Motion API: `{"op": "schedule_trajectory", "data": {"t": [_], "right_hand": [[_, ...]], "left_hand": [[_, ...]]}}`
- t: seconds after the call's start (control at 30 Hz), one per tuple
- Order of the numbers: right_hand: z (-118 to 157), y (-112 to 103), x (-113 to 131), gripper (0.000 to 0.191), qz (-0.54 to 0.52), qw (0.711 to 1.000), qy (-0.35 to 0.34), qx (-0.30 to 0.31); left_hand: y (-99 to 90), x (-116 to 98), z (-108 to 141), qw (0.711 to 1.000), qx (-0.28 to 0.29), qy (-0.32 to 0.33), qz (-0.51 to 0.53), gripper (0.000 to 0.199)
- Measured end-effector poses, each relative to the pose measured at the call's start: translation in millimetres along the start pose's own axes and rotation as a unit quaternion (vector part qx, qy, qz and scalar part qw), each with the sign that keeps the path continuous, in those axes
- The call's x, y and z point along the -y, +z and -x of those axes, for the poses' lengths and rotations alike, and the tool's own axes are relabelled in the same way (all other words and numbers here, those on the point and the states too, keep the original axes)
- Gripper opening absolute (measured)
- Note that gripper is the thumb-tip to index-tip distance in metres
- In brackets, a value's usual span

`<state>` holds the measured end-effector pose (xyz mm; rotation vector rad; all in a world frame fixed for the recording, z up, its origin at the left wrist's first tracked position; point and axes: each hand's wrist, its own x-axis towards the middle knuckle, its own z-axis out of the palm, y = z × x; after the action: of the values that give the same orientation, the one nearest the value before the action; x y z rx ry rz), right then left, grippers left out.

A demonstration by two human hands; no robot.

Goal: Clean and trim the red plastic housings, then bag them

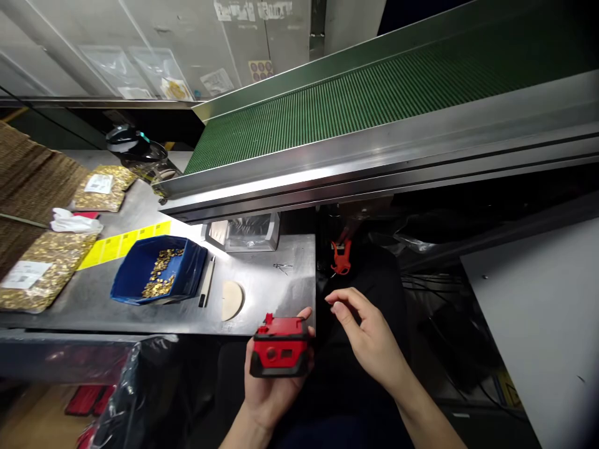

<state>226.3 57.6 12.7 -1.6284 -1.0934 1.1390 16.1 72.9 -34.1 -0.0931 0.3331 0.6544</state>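
A red and black plastic part (281,349) rests in my left hand (276,390), whose fingers wrap round its sides and back. To the right of it, clear of the part, my right hand (367,333) is raised with thumb and index finger brought close together; whether something small is between them is too small to tell. Past my hands, a blue bin (126,277) with small brass-coloured pieces (161,274) stands on the metal table (299,274). Beside the bin are a knife-like tool (206,282) and a round beige disc (232,300).
A green conveyor (299,112) slopes across the top. Bags of brass pieces (42,268) and a yellow label strip (124,244) lie left. A grey tray (250,234) sits under the conveyor edge. An orange-red tool (341,257) hangs beyond my right hand. Black plastic (159,386) covers a box lower left.
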Motion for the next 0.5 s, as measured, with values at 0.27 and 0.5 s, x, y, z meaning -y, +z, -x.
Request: {"op": "schedule_trajectory", "data": {"t": [0.27, 0.5], "right_hand": [[5.3, 7.6, 1.3, 0.031, 0.008, 0.999, -0.049, 0.000], [10.3, 5.3, 8.9, 0.018, -0.015, 0.999, -0.043, 0.010]], "left_hand": [[8.7, -2.3, -9.9, 1.000, -0.029, 0.002, 0.000, 0.054], [9.5, 0.2, -13.6, 0.999, -0.030, -0.006, -0.019, 0.042]]}}
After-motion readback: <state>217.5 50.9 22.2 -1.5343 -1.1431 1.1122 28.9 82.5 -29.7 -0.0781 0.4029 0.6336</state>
